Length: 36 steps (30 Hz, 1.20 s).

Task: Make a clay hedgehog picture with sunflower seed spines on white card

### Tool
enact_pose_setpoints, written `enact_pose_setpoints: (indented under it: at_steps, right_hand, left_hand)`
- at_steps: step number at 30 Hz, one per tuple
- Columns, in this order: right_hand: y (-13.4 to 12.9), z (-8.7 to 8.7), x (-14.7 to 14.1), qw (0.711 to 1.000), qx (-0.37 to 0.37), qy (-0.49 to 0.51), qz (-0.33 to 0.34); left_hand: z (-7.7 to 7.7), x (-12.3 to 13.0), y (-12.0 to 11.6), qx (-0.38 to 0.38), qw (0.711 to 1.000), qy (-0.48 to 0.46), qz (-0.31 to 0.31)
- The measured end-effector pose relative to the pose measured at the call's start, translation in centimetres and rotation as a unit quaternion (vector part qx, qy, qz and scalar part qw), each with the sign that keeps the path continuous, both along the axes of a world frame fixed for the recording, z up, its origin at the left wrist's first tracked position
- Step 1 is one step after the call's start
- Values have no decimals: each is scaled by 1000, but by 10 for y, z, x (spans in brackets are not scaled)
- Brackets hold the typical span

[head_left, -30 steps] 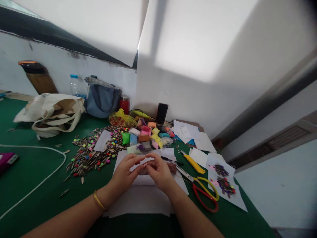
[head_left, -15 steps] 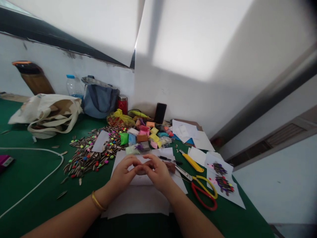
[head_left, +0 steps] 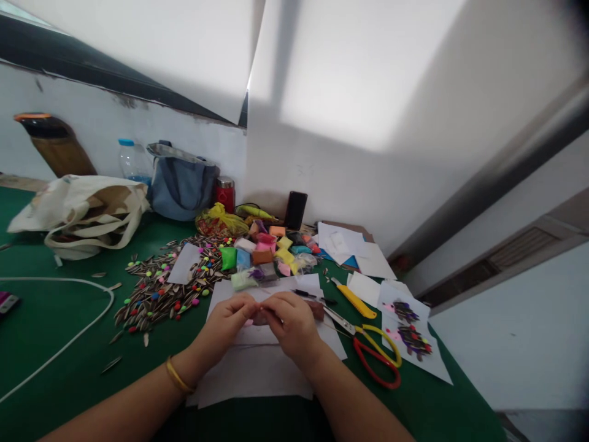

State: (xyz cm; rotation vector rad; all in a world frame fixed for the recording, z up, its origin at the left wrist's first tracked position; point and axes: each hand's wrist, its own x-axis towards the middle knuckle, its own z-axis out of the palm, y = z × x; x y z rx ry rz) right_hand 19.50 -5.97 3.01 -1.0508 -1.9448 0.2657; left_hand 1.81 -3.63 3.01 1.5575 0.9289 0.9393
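Observation:
Over the white paper (head_left: 257,374), my left hand (head_left: 230,325) and my right hand (head_left: 292,325) meet fingertip to fingertip. Both are closed in a pinch; what is between the fingertips is too small and hidden to name. Below them a flat brown clay shape (head_left: 260,318) with a pink bit (head_left: 249,323) at its left shows on the paper, partly covered by my fingers. A brown clay block (head_left: 316,310) lies just right of my right hand. Beyond it are a dark pen (head_left: 304,294) and open scissors (head_left: 375,350) with red and yellow handles.
Sunflower seeds (head_left: 161,301) mixed with coloured balls are heaped at left. Coloured clay packets (head_left: 264,257) lie behind the paper. A yellow cutter (head_left: 354,299) and a sheet with two seed-covered figures (head_left: 432,362) are at right. Bags (head_left: 179,190) and a phone (head_left: 295,210) stand along the wall.
My fingertips have drawn together from an arched hold around the brown clay into a tight pinch above it. The pink bit beside the clay has come into view.

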Motion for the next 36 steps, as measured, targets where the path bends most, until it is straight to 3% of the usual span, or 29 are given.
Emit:
enact_pose_setpoints:
  at_steps: [5, 9, 13, 18, 20, 22, 27, 30, 33, 36]
  right_hand:
    - [2, 2, 8, 998, 20, -54, -24]
    - [6, 2, 21, 991, -2, -102, -91]
    - [12, 8, 49, 975, -47, -157, -149]
    - [10, 21, 93, 955, -91, -152, -239]
    - [3, 25, 113, 926, -122, -177, -311]
    - [-6, 29, 137, 878, -168, -220, -390]
    - [-42, 35, 224, 730, -275, -262, -569]
    - [-65, 35, 274, 666, -301, -242, -638]
    - [-79, 31, 303, 636, -312, -245, -662]
    - [-80, 27, 305, 638, -316, -241, -660]
  left_hand:
    - [-1, 0, 1, 54, 998, 44, -1]
    - [-6, -2, 6, 102, 992, 71, 27]
    - [-11, -7, 11, 97, 991, 74, 56]
    - [-11, -12, 15, 107, 989, 81, 70]
    - [-10, -13, 15, 106, 988, 82, 71]
    - [-9, -12, 15, 104, 989, 83, 72]
    - [-10, -12, 15, 108, 988, 87, 70]
    - [-11, -12, 15, 107, 989, 81, 65]
    - [-11, -12, 16, 108, 988, 83, 66]
    - [-10, -12, 16, 107, 988, 84, 72]
